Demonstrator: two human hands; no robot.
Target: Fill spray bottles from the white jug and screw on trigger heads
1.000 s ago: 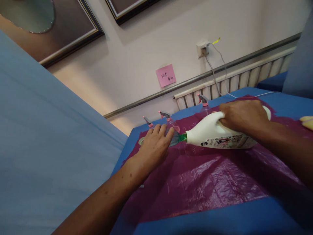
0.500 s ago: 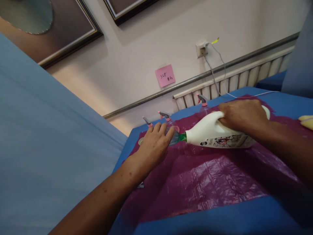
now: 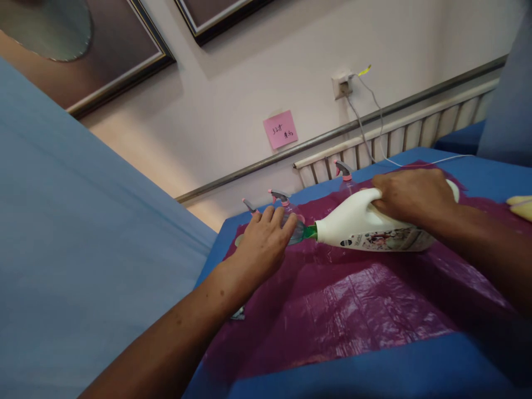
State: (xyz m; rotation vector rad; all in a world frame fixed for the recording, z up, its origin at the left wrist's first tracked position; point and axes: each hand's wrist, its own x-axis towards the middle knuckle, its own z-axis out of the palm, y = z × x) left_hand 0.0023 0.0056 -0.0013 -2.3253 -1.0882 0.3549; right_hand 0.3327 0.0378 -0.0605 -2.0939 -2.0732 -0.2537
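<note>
White plastic front and centre in the head view! Grips the white jug (image 3: 351,227) by its handle with the right hand (image 3: 415,197), closing a full fist around it. Tips that jug well over onto its side, pointing its mouth left, right up against a green piece (image 3: 310,232): funnel or bottle neck, cannot tell which. And on the other side, curls the left hand (image 3: 262,238) over a clear bottle (image 3: 296,233), hiding most of it behind bent fingers. Lines up both containers through that green link, over the purple sheet (image 3: 357,305) on the blue tabletop (image 3: 344,371). Cannot tell whether the bottle rests there or hangs just above.

So, how far along? Already done: uncapping the jug, tilting it, meeting the bottle. Looks, at a guess, like mid-pour. Shows no liquid level in either container, so impossible to call how much is in. Left over, judging from here: finishing the pour, parting the two, righting the jug.

Behind the action, three spray bottles (image 3: 286,203) with grey-and-pink triggers fitted, one partly hidden by the left fingers. Far right, something yellow (image 3: 520,206), cut off by the edge.
</note>
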